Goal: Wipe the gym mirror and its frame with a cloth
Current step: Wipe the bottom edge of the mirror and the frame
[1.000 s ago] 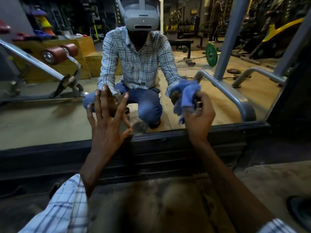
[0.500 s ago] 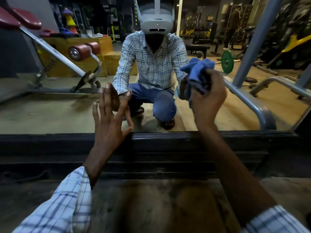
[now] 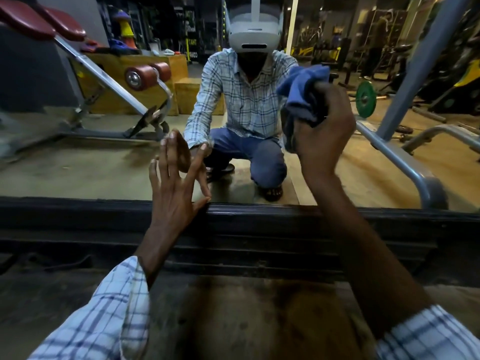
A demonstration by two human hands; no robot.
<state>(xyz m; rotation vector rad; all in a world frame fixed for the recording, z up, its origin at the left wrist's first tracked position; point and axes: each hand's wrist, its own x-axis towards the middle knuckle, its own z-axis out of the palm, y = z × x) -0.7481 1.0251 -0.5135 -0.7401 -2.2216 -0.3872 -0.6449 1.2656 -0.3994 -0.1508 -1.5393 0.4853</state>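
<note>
Right hand [image 3: 324, 136] climbs higher above frame [image 3: 259, 224], clenching cloth [image 3: 301, 92] on mirror [image 3: 78, 165]; left hand [image 3: 174, 193] splayed flat just above frame.

Large upright glass gym mirror [image 3: 78, 172], its black ribbed frame [image 3: 259, 224], and a crumpled blue fabric cloth [image 3: 301, 92] held up at the glass.
The mirror reaches down close to the floor. The frame's bottom rail runs level across the whole view in stepped, dusty ridges. The cloth is bunched into a loose wad in the grip of the right hand [image 3: 324, 131], against the glass right of centre and well above the bottom rail.
</note>
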